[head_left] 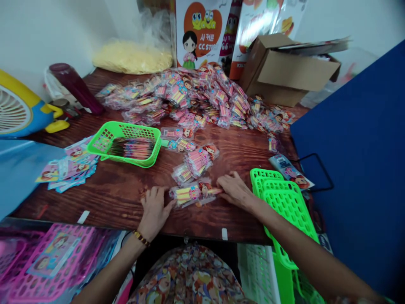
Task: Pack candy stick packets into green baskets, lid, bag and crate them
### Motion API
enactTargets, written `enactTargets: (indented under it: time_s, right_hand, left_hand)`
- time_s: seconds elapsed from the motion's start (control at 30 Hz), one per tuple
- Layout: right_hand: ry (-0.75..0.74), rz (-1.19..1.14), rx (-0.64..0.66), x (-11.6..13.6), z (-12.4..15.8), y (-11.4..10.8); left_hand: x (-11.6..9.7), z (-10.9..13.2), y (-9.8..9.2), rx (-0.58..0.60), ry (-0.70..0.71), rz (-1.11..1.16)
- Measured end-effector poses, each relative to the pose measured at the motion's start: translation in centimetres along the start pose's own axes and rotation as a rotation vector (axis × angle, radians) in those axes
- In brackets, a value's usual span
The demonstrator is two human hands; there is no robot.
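Observation:
A short row of clear packets of coloured sticks (186, 193), with cartoon-girl labels, lies near the table's front edge. My left hand (155, 211) rests at the row's left end, thumb apart from the fingers, holding nothing visible. At the right end, my right hand (234, 190) has its fingers closed on the end of a pinkish-orange stick packet (215, 191); the fingers partly cover it. Just behind the row lies a small stack of similar packets (198, 160). More loose packets (177, 133) lie further back.
A large heap of packets (190, 93) covers the back. A green basket (126, 159) holding thin packs stands left, beside printed cards (71, 166). Green baskets (287, 202) lie at the right edge. A cardboard box (284, 71), a purple bottle (76, 86) and a blue panel (354, 147) surround the table.

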State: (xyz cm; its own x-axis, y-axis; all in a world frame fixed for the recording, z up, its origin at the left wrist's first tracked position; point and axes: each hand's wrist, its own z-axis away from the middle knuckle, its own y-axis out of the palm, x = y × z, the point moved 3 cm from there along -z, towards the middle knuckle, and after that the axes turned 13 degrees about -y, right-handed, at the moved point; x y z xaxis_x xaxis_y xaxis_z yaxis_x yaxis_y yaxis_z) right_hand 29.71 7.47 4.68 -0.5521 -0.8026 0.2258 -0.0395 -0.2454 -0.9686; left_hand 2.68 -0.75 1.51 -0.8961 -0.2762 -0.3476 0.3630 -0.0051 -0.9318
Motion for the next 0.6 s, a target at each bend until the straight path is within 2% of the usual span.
enactTargets:
  time_s: [0.13,0.27,0.37,0.47,0.53,0.6]
  right_hand:
    - [-0.038,-0.172,-0.063,2.4,0.8,-0.6]
    - [-0.113,-0.178,-0.06,5.0,-1.4,-0.7]
    - [-0.103,-0.07,0.006,6.0,-3.1,0.0]
    - [-0.074,0.012,0.019,6.3,-3.0,0.3]
    - [-0.083,0.023,0.002,6.2,-2.3,0.0]
    - [-0.135,-0.013,0.028,5.9,-2.0,-0.4]
  left_hand:
    - [-0.3,-0.1,0.1,0.041,0.046,0.111]
    - [-1.3,0.4,-0.3,-0.029,0.107,0.157]
    - [-1.4,1.9,-0.6,-0.065,0.267,0.259]
    - [-1.1,3.8,-0.4,0.032,0.416,0.409]
    - [-0.7,4.3,-0.2,0.035,0.388,0.429]
    - [-0.4,3.9,-0.1,-0.023,0.245,0.335]
